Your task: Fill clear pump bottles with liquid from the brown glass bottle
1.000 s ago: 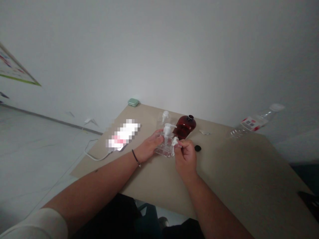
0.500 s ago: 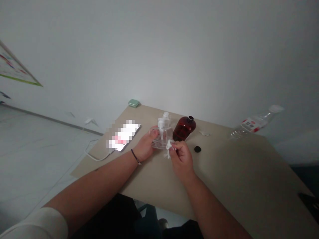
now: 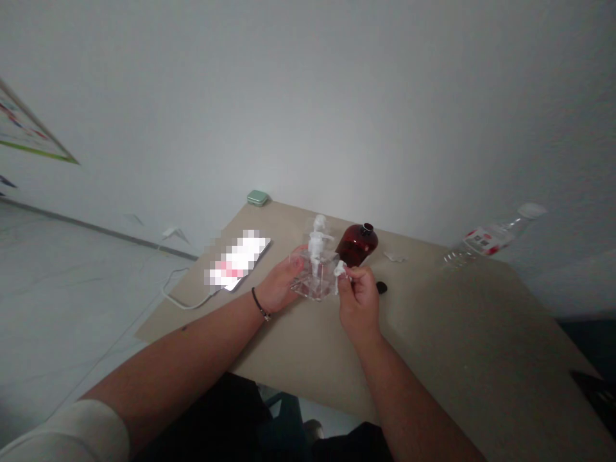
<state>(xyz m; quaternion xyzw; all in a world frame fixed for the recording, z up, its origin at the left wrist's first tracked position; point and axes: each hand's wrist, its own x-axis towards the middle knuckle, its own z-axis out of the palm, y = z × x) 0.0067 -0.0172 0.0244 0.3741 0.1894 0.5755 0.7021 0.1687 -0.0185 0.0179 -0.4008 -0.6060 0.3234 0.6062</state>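
Clear square pump bottle [image 3: 315, 285] held steady in left grip [image 3: 282, 287]; right grip [image 3: 359, 301] pinches crumpled white tissue [image 3: 341, 270].

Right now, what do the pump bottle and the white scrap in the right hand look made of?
The pump bottle looks like clear glossy plastic or glass: see-through, with shiny edges. The white scrap looks like soft tissue or paper, crumpled, pinched by the right hand.

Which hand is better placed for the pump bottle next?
Probably the right hand: it pinches a white tissue beside the clear pump bottle, while the left hand is occupied holding the bottle.
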